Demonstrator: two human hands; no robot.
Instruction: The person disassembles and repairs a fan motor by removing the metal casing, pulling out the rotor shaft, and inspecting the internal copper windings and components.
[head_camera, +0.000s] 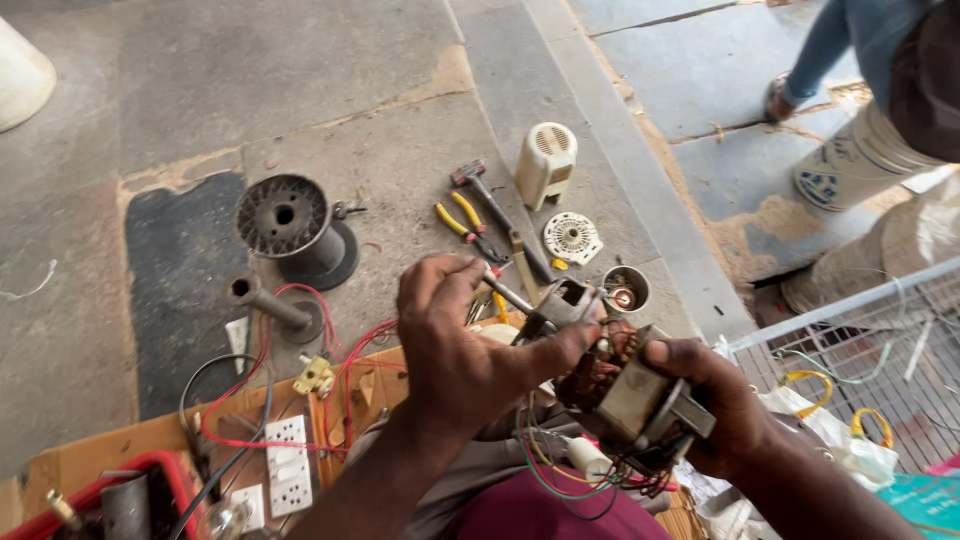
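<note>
I hold a small electric motor (625, 385) with copper windings and trailing green, yellow and red wires over my lap. My right hand (715, 400) grips its metal body from below and the right side. My left hand (465, 345) comes in from the left, its thumb pressed along the top of the motor near the windings, fingers curled. A metal bracket (562, 305) sticks up from the motor's far end.
On the concrete floor lie yellow-handled pliers (462, 222), a hammer (500, 215), a cream plastic housing (545, 163), a white slotted disc (572, 238), a small cup (626, 290) and black spools (295, 230). A socket board (287, 465) and red wires sit at the left. Another person stands at the top right.
</note>
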